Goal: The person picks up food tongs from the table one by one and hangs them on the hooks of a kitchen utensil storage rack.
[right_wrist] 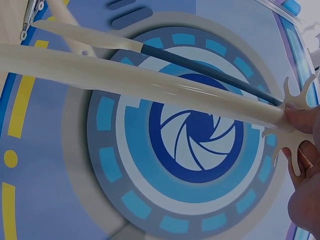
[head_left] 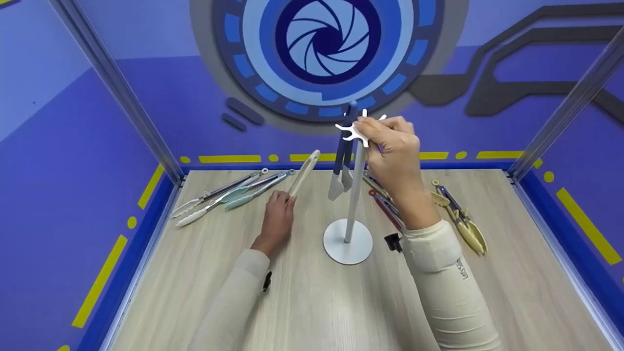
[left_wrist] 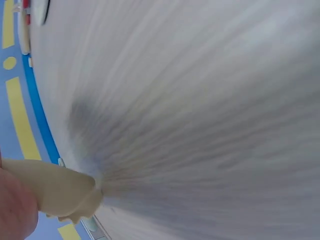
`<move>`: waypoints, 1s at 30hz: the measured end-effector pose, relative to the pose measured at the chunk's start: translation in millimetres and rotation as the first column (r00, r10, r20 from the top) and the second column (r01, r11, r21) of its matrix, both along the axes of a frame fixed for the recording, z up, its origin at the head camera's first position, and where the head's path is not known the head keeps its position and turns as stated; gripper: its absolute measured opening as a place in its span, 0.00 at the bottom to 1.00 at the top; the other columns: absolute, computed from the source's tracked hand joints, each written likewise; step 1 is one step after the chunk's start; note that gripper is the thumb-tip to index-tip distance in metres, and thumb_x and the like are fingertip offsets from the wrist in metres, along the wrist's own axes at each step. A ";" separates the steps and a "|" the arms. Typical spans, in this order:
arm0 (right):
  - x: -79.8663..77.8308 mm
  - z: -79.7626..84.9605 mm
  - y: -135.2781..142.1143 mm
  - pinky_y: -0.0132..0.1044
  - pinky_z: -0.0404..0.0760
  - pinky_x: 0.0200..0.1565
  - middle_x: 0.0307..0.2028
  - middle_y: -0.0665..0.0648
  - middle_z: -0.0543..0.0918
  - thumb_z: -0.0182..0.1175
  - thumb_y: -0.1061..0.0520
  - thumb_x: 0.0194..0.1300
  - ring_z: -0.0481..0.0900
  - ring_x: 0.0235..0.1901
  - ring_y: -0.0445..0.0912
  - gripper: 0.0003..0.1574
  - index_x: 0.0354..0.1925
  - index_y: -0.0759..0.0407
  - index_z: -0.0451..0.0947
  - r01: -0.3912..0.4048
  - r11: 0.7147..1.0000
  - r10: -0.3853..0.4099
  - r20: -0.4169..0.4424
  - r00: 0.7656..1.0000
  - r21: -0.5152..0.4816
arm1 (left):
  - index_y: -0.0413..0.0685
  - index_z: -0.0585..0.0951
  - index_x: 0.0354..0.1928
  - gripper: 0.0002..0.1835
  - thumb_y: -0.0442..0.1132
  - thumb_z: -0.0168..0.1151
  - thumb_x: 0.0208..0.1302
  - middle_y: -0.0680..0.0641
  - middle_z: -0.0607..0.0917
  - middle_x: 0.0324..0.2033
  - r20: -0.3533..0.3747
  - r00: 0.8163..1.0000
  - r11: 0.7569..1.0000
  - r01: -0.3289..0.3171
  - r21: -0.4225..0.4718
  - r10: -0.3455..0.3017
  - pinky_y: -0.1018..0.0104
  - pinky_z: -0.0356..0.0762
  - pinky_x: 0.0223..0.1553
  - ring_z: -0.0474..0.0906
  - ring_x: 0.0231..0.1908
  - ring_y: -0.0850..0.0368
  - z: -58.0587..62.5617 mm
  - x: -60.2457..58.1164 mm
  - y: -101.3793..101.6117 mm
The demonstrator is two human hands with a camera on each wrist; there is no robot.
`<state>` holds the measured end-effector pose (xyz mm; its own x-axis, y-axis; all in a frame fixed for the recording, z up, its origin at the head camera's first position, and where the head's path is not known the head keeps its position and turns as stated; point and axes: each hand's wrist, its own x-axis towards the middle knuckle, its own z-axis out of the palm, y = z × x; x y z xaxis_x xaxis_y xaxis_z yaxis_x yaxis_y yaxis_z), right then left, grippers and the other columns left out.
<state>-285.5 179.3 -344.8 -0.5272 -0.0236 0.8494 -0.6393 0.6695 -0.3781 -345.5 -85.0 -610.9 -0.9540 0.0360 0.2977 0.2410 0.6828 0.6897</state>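
My left hand (head_left: 277,219) grips a pair of cream tongs (head_left: 306,170) left of a white stand, their far end pointing up and away. The left wrist view shows the wavy-edged tip of those tongs (left_wrist: 70,192) close over the tabletop. At the stand's top, my right hand (head_left: 397,156) pinches the white hooked crown (head_left: 358,135) between thumb and fingers. Tongs with dark blue handles and grey tips (head_left: 343,151) hang from the crown, beside the pole (head_left: 357,185). In the right wrist view the thumb (right_wrist: 302,119) presses on the crown where it meets the pole.
The stand's round white base (head_left: 336,243) rests mid-table. To the left lie white-tipped tongs (head_left: 192,218) and mint-green ones (head_left: 239,201). On the right are red-handled tongs (head_left: 387,209), partly behind my arm, and gold-tipped tongs (head_left: 470,236). Blue printed walls (head_left: 146,122) enclose the table.
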 end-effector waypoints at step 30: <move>0.2 -0.2 -1.1 0.50 0.73 0.50 0.48 0.55 0.94 0.67 0.68 0.70 0.85 0.43 0.56 0.14 0.47 0.55 0.94 0.002 1.000 -0.002 -0.004 1.000 -0.003 | 0.41 0.83 0.44 0.06 0.35 0.59 0.80 0.43 0.82 0.44 -0.325 0.944 0.905 0.179 0.387 -0.048 0.67 0.84 0.44 0.81 0.42 0.59 46.1 38.8 6.7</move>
